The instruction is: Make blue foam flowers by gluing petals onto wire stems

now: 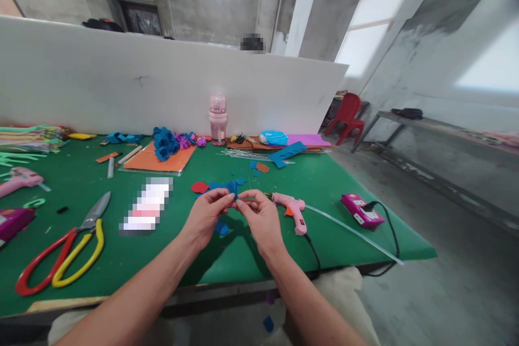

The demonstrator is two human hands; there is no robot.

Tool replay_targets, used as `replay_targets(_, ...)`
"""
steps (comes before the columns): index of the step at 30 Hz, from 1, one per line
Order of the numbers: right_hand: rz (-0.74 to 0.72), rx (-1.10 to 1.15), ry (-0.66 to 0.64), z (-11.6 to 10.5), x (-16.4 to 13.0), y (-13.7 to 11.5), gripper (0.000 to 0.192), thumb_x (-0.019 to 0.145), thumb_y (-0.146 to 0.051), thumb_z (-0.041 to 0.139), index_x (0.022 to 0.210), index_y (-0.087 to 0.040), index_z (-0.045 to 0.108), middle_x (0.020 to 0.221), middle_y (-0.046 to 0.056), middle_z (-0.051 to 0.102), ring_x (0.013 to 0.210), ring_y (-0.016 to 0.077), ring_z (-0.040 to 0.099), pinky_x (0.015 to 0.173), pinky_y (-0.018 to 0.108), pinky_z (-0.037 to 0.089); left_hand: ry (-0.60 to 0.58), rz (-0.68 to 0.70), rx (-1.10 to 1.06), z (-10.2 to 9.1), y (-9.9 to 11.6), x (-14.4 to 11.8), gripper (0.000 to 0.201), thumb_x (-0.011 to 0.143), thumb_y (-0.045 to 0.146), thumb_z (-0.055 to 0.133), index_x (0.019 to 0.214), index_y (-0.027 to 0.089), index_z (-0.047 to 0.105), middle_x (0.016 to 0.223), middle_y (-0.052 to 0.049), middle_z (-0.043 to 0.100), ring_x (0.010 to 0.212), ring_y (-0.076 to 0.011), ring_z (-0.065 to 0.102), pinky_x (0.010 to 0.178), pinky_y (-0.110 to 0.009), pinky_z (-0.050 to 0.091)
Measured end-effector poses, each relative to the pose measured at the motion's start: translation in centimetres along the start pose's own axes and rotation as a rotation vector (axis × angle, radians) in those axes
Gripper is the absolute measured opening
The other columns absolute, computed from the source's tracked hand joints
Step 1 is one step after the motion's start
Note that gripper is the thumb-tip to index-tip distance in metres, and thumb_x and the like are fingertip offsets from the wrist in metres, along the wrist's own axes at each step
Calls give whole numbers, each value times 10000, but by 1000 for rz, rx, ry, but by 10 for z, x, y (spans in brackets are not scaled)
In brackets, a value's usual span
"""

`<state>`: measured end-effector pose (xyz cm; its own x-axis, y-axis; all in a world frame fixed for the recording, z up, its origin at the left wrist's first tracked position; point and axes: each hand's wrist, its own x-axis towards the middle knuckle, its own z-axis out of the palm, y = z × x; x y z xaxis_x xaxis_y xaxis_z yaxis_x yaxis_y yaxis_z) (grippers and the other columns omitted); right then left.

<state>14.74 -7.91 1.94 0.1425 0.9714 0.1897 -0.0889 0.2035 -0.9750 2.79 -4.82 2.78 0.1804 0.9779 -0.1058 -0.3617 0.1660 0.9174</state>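
1. The person's left hand [210, 211] has its grip closed, thumb and forefinger pinching a small blue piece [232, 186].
2. The right hand [260, 217] meets it from the other side, its grip also closed on the blue piece at the fingertips; the fingers hide part of it.
3. The blue piece is held in front of the person, above the green table [324, 184].
4. A red cutout [199, 187] lies just beyond the left hand, and a blue scrap [221, 227] lies on the table below the hands.
5. Just beside the right hand lies a pink glue gun [291, 206], with a long translucent glue stick [352, 231] extending from its back end toward the table's right edge.
6. Further right is a purple box [359, 211] with a black plug in it.
7. Well to the left lie large scissors [91, 221] with one red and one yellow handle.
8. Toward the back, dark blue flowers [164, 143] rest on an orange sheet [158, 162], and a pink bottle [218, 121] stands upright near the white partition [170, 75].
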Motion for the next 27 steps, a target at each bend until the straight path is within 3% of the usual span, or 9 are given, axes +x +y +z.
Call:
replay_targets(9, 64, 65, -6, 1, 0, -3, 135, 717, -253, 616, 817, -177, 567, 652, -9, 665, 663, 150, 642, 656, 252, 478, -49, -24, 9, -2, -3, 0, 230, 608, 280, 742, 694, 129, 592, 628, 0, 582, 596, -86, 523, 553, -195, 389)
replay_targets(18, 160, 138, -73, 5, -3, -8, 180, 687, -296, 644, 802, -178, 573, 616, -12, 671, 665, 152, 652, 724, 281, 481, -23, 100, 68, -8, 3, 2, 203, 624, 291, 724, 675, 140, 599, 645, 9, 585, 588, -87, 514, 584, -215, 404)
replay_targets(22, 169, 200, -50, 4, -2, -7, 158, 675, -289, 647, 744, -179, 558, 612, -16, 670, 646, 143, 648, 723, 276, 486, -94, 73, 60, -5, 3, 0, 192, 618, 264, 727, 729, 137, 635, 658, -3, 601, 602, -99, 534, 613, -232, 420)
replay_targets(27, 147, 153, -50, 5, -3, -4, 164, 683, -292, 647, 733, -187, 532, 583, -28, 659, 621, 146, 648, 719, 284, 497, -98, 51, 50, -2, 0, -4, 147, 619, 240, 723, 630, 132, 624, 654, -12, 603, 609, -95, 524, 600, -219, 413)
